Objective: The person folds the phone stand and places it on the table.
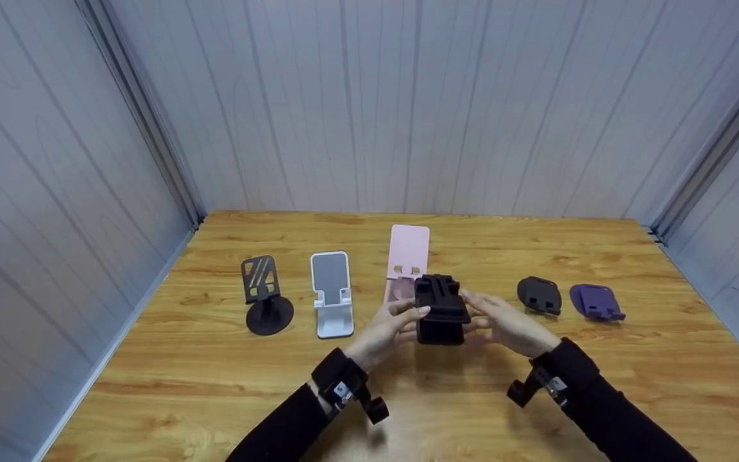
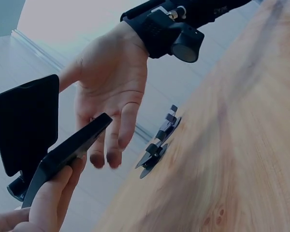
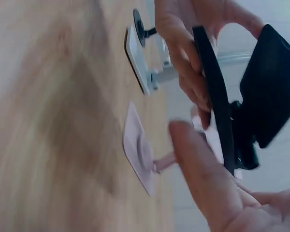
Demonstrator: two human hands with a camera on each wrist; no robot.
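A black folding phone stand [image 1: 443, 308] is held above the table, its base and upper plate spread apart in both wrist views. My left hand [image 1: 385, 330] grips it from the left; its fingers [image 2: 52, 195] lie along the underside of the base. On the other side my right hand [image 1: 512, 324] reaches to the stand with fingers [image 2: 128, 123] mostly straight, the palm facing it. Part of its thumb is hidden behind the upper plate. Just behind the held stand stands a pink phone stand [image 1: 409, 250], its lower part partly covered.
To the left are a white phone stand [image 1: 333, 295] and a black round-based phone stand [image 1: 265, 295]. Two folded stands, one dark [image 1: 539, 295] and one purple [image 1: 596, 301], lie at the right. Pale panel walls [image 1: 376, 109] enclose the wooden table [image 1: 196, 378] at the back and sides.
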